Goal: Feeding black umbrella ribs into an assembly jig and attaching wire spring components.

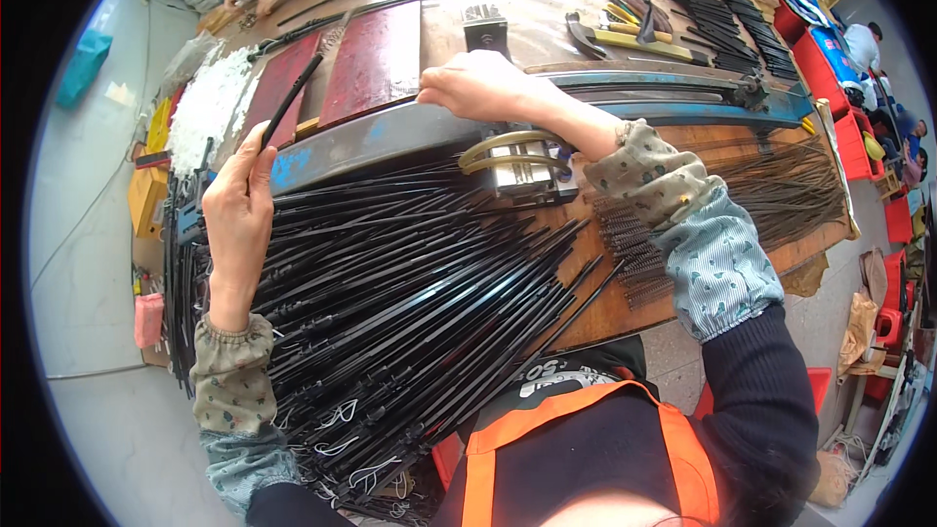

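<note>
My left hand (pixel 237 203) pinches the lower end of a slim black rod (pixel 296 96), which tilts up to the right over the red boards. My right hand (pixel 476 85) is closed, thumb and fingertips together, above the long metal rail (pixel 366 140). Whatever those fingertips hold, if anything, is too small or hidden. Just below the right wrist sits a metal device (pixel 522 168) with yellowish tubes. Behind the right hand stands a dark block with a metal top (pixel 485 31). A large heap of black rods (pixel 410 303) lies fanned out between my forearms.
Thin brownish rods and coils (pixel 771 190) cover the table's right part. A hammer (pixel 584 37) and pliers (pixel 646 27) lie at the back. White small pieces (pixel 210 102) are piled at left. Another person's hands (pixel 268 0) work at the far left. Red bins (pixel 825 73) stand right.
</note>
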A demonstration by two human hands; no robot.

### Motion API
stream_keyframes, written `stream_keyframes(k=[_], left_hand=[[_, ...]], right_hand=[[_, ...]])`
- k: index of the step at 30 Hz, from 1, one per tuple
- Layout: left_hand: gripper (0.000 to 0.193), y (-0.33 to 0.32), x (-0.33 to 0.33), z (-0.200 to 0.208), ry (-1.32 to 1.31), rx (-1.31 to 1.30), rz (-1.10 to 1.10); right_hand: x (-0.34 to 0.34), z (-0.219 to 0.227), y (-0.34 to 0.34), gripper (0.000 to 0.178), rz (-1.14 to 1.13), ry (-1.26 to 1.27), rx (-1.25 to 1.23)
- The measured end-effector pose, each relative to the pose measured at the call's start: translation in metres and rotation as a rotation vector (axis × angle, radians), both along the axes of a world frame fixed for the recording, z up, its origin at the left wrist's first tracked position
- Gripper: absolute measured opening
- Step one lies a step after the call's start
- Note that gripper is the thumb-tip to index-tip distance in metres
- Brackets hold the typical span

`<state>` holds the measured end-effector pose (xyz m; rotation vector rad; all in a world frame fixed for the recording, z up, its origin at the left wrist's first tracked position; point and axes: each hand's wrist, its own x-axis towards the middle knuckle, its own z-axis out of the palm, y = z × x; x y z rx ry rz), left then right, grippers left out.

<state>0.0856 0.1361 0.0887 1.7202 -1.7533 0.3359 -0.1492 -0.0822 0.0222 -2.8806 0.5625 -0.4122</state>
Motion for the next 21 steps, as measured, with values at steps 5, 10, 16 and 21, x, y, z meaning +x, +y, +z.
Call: stream_keyframes(k=[5,10,16,21], left_hand=[[0.031,0.01,0.027,0.0,-0.119,0.08,0.093],[0.034,-0.007,0.022,-0.012,-0.212,0.305,0.073],[0.021,-0.121,-0.076,-0.068,-0.241,0.102,-0.33],[0.019,-0.139,-0.082,-0.088,-0.183,0.194,-0.323]], right_hand=[[-0.067,-0.016,-0.031,0.009,-0.183,-0.15,-0.342],[-0.231,-0.037,-0.07,0.006,-0.366,-0.167,-0.536],[-0.327,-0.04,-0.091,0.014,-0.54,-0.067,-0.59],[-0.325,-0.056,-0.087,0.01,-0.566,-0.115,-0.519]])
